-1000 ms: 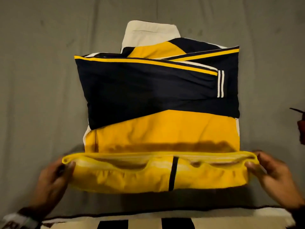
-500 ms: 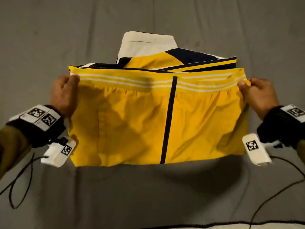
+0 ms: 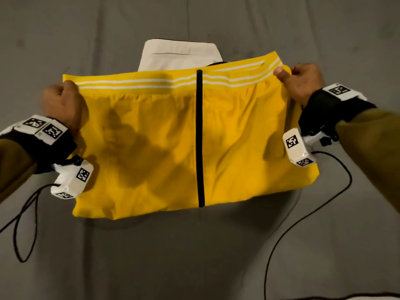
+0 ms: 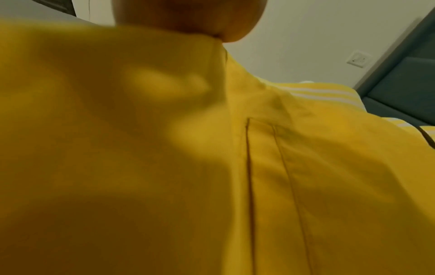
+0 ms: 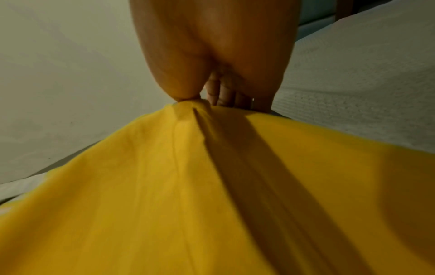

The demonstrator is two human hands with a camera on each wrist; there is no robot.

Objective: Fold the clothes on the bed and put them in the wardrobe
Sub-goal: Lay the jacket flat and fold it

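A yellow jacket [image 3: 151, 137] with a black zip line and a white-striped hem lies folded over itself on the grey bed sheet [image 3: 194, 256]. Its white collar [image 3: 179, 55] sticks out at the far edge. My left hand [image 3: 65, 102] grips the hem's left corner and my right hand [image 3: 298, 81] pinches the right corner, holding the hem near the collar. In the left wrist view yellow fabric [image 4: 212, 167] fills the frame. The right wrist view shows my thumb and fingers [image 5: 212, 96] pinching a bunch of yellow cloth [image 5: 212, 186].
The sheet spreads on all sides of the jacket. Black cables [image 3: 303, 217] trail from both wrist units across the sheet. A pale wall with a socket [image 4: 358, 60] and a dark padded headboard [image 4: 404, 89] show in the left wrist view.
Both hands have carried the striped hem from the near edge up over the jacket toward the collar, covering the navy sleeves. The right corner has gone slightly farther than the left.
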